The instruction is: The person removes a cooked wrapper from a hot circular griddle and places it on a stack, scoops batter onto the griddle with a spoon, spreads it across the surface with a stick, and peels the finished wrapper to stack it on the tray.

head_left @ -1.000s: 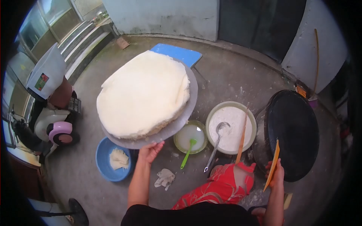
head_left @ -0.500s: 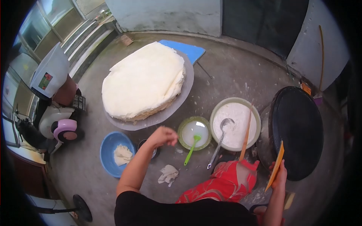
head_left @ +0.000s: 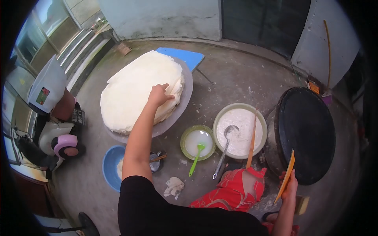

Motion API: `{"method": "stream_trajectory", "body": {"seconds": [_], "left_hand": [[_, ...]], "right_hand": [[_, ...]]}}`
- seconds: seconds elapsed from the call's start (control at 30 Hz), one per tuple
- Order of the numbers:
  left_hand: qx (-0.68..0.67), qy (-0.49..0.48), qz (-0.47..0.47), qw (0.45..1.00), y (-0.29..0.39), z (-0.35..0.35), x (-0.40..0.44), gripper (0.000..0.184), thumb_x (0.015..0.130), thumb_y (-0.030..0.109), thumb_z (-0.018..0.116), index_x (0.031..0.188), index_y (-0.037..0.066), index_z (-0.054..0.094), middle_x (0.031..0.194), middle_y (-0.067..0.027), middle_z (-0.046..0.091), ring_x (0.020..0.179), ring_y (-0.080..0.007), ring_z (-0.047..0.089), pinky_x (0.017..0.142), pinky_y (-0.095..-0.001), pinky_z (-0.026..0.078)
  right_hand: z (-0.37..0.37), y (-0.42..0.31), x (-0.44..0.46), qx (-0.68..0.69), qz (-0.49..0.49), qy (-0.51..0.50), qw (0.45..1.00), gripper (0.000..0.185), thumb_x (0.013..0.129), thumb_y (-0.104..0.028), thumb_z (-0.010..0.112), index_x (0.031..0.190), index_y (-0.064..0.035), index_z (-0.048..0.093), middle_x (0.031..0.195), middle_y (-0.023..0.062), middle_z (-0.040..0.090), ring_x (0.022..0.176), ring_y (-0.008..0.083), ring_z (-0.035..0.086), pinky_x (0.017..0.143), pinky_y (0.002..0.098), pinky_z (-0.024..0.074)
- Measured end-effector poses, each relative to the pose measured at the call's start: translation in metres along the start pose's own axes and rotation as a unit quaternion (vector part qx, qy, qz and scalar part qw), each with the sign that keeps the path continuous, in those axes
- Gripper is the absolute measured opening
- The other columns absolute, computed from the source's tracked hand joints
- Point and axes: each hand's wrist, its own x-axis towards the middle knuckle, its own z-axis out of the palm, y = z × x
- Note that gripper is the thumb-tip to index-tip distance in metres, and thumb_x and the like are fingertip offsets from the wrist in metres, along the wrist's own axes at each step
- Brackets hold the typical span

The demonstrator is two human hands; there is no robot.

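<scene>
My left hand (head_left: 159, 95) reaches over a tall stack of pale, thin pancakes (head_left: 134, 86), at its right side. Its thumb and fingers are apart, and the fingertips appear to touch the top layer. The stack sits on a round greyish board (head_left: 188, 92) on a blue folding table (head_left: 185, 56). In my right hand (head_left: 290, 187) is a flat yellow scraper (head_left: 286, 177), held upright beside a large round black griddle (head_left: 309, 135), whose surface is bare.
A batter bowl (head_left: 238, 131) holds a ladle (head_left: 224, 153) and a wooden stick (head_left: 252, 141). Beside it is a green bowl (head_left: 215, 144) with a green brush (head_left: 195, 159). A blue basin (head_left: 108, 167), a crumpled cloth (head_left: 174, 186) and a scooter (head_left: 55, 137) stand left.
My left hand has moved up and forward from above the floor near the basin onto the pancake stack, its fingers opening out. My right hand keeps the scraper beside the griddle. The view shifted slightly.
</scene>
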Motion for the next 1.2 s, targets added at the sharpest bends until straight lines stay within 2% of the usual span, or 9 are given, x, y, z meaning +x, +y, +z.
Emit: {"method": "stream_trajectory", "body": {"seconds": [0.23, 0.3, 0.4, 0.5, 0.7, 0.93, 1.03, 1.13, 1.2], "left_hand": [[0.031, 0.046, -0.006, 0.998, -0.013, -0.001, 0.001, 0.041, 0.072, 0.014, 0.06, 0.113, 0.016, 0.056, 0.119, -0.0124, 0.047, 0.099, -0.027, 0.049, 0.081, -0.036, 0.044], [0.23, 0.089, 0.132, 0.96, -0.015, -0.002, -0.001, 0.044, 0.073, 0.008, 0.054, 0.116, 0.018, 0.054, 0.126, -0.0097, 0.04, 0.103, -0.024, 0.047, 0.078, -0.0362, 0.044], [0.297, 0.098, 0.171, 0.934, -0.012, -0.004, -0.005, 0.045, 0.073, 0.009, 0.054, 0.116, 0.019, 0.052, 0.127, -0.0078, 0.039, 0.105, -0.0225, 0.045, 0.075, -0.0362, 0.043], [0.308, 0.064, 0.089, 0.945, 0.002, -0.011, -0.012, 0.052, 0.068, 0.008, 0.058, 0.118, 0.018, 0.047, 0.128, -0.0076, 0.037, 0.11, -0.0239, 0.042, 0.078, -0.037, 0.042], [0.358, 0.121, 0.091, 0.921, 0.0, -0.012, -0.008, 0.054, 0.069, 0.006, 0.056, 0.121, 0.013, 0.041, 0.121, -0.0091, 0.041, 0.1, -0.0242, 0.048, 0.071, -0.0371, 0.044], [0.225, 0.2, 0.118, 0.946, -0.012, -0.003, 0.002, 0.037, 0.072, 0.008, 0.051, 0.109, 0.009, 0.052, 0.089, -0.0108, 0.058, 0.075, -0.0285, 0.056, 0.061, -0.039, 0.045], [-0.002, 0.158, 0.063, 0.985, 0.005, 0.009, -0.013, 0.02, 0.076, 0.012, 0.049, 0.092, 0.007, 0.06, 0.071, -0.0183, 0.06, 0.075, -0.0311, 0.059, 0.067, -0.04, 0.046], [-0.082, 0.069, 0.119, 0.987, 0.003, 0.028, -0.026, 0.02, 0.075, 0.015, 0.052, 0.091, 0.007, 0.061, 0.08, -0.0163, 0.062, 0.081, -0.0312, 0.058, 0.073, -0.0395, 0.045], [0.147, 0.178, 0.154, 0.961, 0.015, 0.029, -0.044, 0.025, 0.073, 0.019, 0.058, 0.095, 0.009, 0.062, 0.098, -0.0154, 0.06, 0.096, -0.0315, 0.054, 0.083, -0.0397, 0.041]], "right_hand": [[0.004, -0.002, -0.004, -0.011, -0.01, 0.008, 1.0, 0.044, 0.086, -0.05, 0.041, 0.081, -0.0093, 0.057, 0.062, 0.0018, 0.053, 0.05, 0.0115, 0.045, 0.046, 0.0258, 0.0324], [0.006, -0.001, -0.002, -0.011, 0.0, 0.009, 1.0, 0.044, 0.086, -0.05, 0.041, 0.082, -0.009, 0.057, 0.064, 0.0013, 0.054, 0.054, 0.0119, 0.048, 0.047, 0.0261, 0.0334], [0.016, -0.007, -0.009, 0.004, 0.009, -0.001, 1.0, 0.042, 0.087, -0.048, 0.042, 0.084, -0.0085, 0.057, 0.068, 0.0018, 0.055, 0.059, 0.0127, 0.051, 0.052, 0.027, 0.0361], [0.021, -0.009, -0.011, 0.01, 0.003, -0.015, 1.0, 0.04, 0.088, -0.045, 0.042, 0.086, -0.0075, 0.057, 0.073, 0.0027, 0.056, 0.064, 0.0138, 0.053, 0.057, 0.0277, 0.0381], [0.02, -0.01, -0.013, 0.012, 0.0, -0.019, 1.0, 0.039, 0.089, -0.042, 0.042, 0.087, -0.0061, 0.056, 0.076, 0.0038, 0.057, 0.066, 0.0146, 0.053, 0.061, 0.0282, 0.0393], [0.019, -0.008, -0.009, 0.019, -0.011, -0.025, 0.999, 0.04, 0.088, -0.044, 0.041, 0.086, -0.0068, 0.056, 0.072, 0.0036, 0.056, 0.06, 0.0142, 0.051, 0.056, 0.0272, 0.0383], [0.011, -0.003, 0.006, -0.003, 0.016, -0.027, 0.999, 0.044, 0.086, -0.049, 0.041, 0.085, -0.0083, 0.056, 0.066, 0.0022, 0.053, 0.053, 0.0128, 0.046, 0.048, 0.0263, 0.0351], [0.014, -0.005, 0.009, 0.002, 0.006, -0.052, 0.999, 0.046, 0.084, -0.053, 0.041, 0.084, -0.0095, 0.056, 0.062, 0.001, 0.051, 0.048, 0.0116, 0.042, 0.044, 0.0255, 0.0321], [0.025, -0.012, 0.005, 0.007, -0.007, -0.064, 0.998, 0.045, 0.084, -0.052, 0.042, 0.084, -0.0094, 0.056, 0.063, 0.0009, 0.051, 0.05, 0.0115, 0.044, 0.046, 0.0259, 0.0333]]}}
